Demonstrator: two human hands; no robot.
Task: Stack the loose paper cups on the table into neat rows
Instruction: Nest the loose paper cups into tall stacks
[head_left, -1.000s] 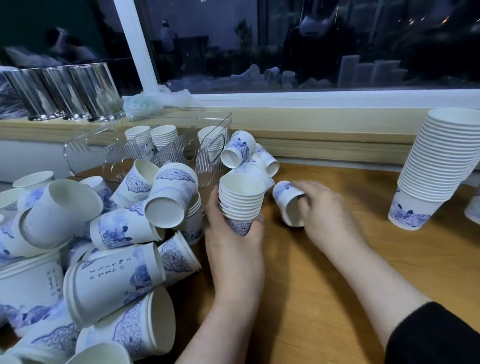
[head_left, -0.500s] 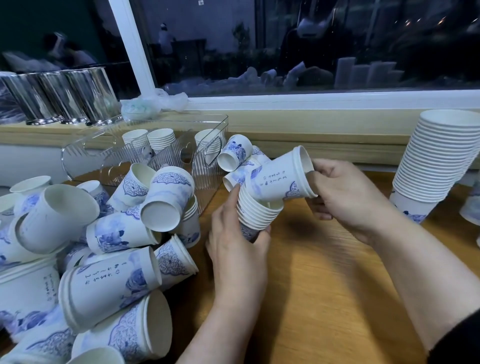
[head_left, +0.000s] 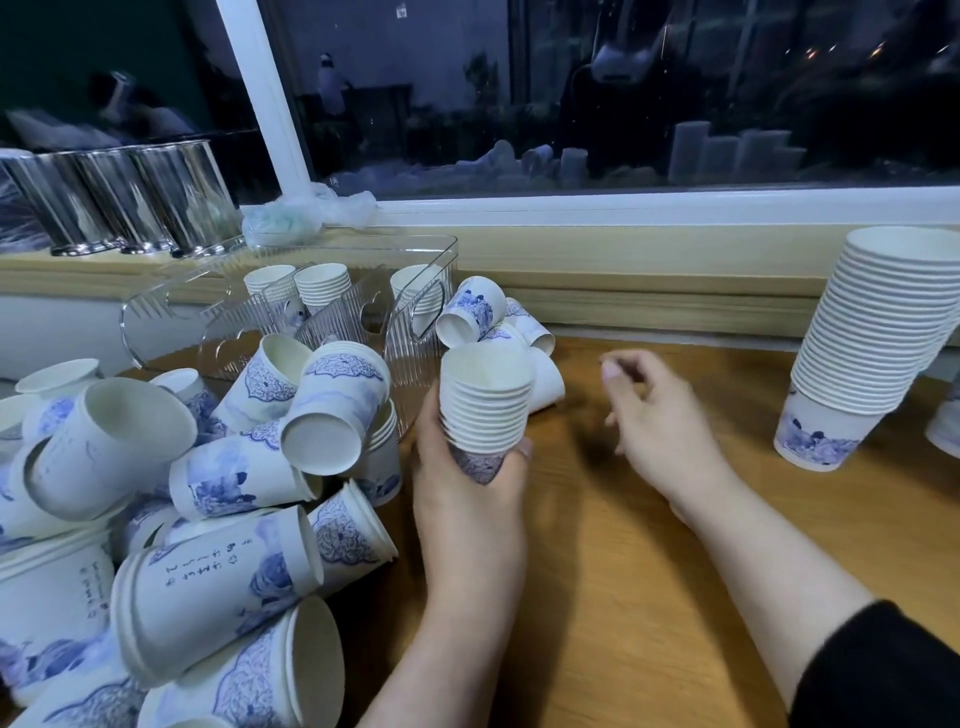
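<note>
Now the left hand (head_left: 470, 499) has its fingers wrapped round the base of a short nested stack of small white paper cups with blue print (head_left: 485, 402), held upright just above the wooden surface (head_left: 623, 597). The right hand (head_left: 660, 415) hovers beside it, well apart from the stack, fingers loosely curled and holding nothing; it is blurred, so finer detail cannot be told. A few small loose blue-and-white cups (head_left: 470, 317) lie on their sides just behind the held stack, against a clear ribbed plastic organiser (head_left: 415, 301). A big jumbled pile of larger blue-patterned paper cups (head_left: 218, 467) sits to the left, touching the left wrist area. A tall finished stack of white cups (head_left: 872, 338) stands at the far right and leans noticeably.

Risks, as judged: the leaning tall stack could topple if bumped or topped up further. The left forearm may nudge the pile and roll cups off the surface. A crooked insert could jam or crush a rim in the held stack.
</note>
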